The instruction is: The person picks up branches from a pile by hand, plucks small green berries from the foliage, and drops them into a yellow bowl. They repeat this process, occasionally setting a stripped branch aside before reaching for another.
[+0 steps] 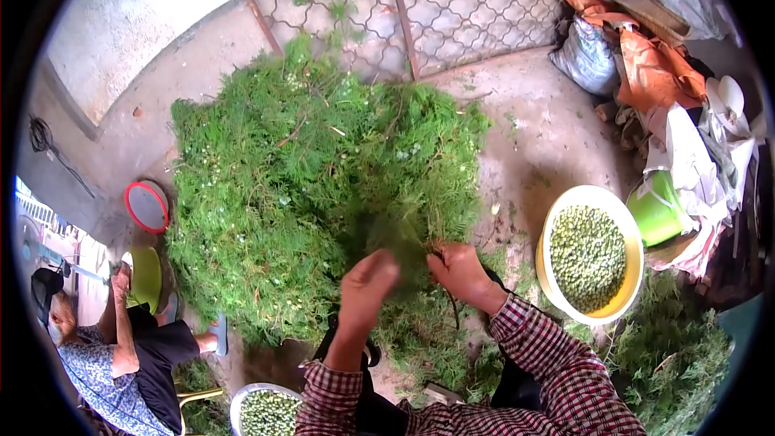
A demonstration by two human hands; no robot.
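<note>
A big heap of green feathery branches [250, 186] spreads over the floor in front of me. My left hand [370, 284] is above the heap's near edge, its fingers closed; motion blur hides what they hold. Just right of it, my right hand [462, 273] is closed on a thin brown-stemmed green branch [453, 307], the stem hanging below the fingers. Blurred greenery shows between the two hands. To the right stands a yellow basin [635, 274] holding small round green fruits [587, 258].
At the lower left another person [105, 355] sits by a green basin [146, 278]. A second fruit-filled bowl [270, 413] is near my left sleeve. A red-rimmed basin [148, 207], metal lattice [484, 8], bags [655, 69], green bucket [658, 208] and more branches [670, 355] surround the heap.
</note>
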